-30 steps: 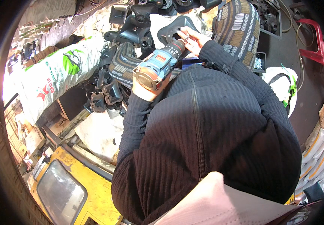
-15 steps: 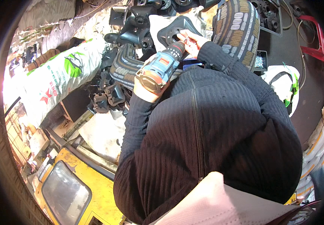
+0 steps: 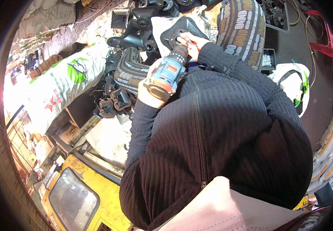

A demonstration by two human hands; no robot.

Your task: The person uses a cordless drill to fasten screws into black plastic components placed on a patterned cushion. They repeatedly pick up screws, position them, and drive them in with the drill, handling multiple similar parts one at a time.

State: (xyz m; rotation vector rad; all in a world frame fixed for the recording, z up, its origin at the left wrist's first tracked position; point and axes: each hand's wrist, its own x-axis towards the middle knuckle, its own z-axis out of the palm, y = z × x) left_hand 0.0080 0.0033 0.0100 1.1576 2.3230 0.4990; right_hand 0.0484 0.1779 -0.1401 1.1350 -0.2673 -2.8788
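A blue cordless drill [image 3: 168,73] with a black chuck is gripped in my left hand [image 3: 149,95], its front end pointing up and away from me. My right hand [image 3: 191,43] is closed just past the chuck, fingertips pinched over a black part with a round, holed hub [image 3: 180,35]. What those fingers hold is too small to make out. The black part rests on a white sack [image 3: 162,24] between my knees. Patterned fabric covers my legs [image 3: 237,32] on both sides of it. The drill's tip is hidden by the right hand.
More black parts [image 3: 141,29] are heaped beyond and to the left. A small tray of screws [image 3: 267,59] sits to the right, near a white bag [image 3: 291,84]. A large white sack [image 3: 64,79] lies left; a yellow machine [image 3: 104,200] stands lower left. A red chair [image 3: 328,46] is far right.
The drill and both hands have shifted slightly left and toward me. The right fingers now reach over the hub of the black part, and the view has moved a little.
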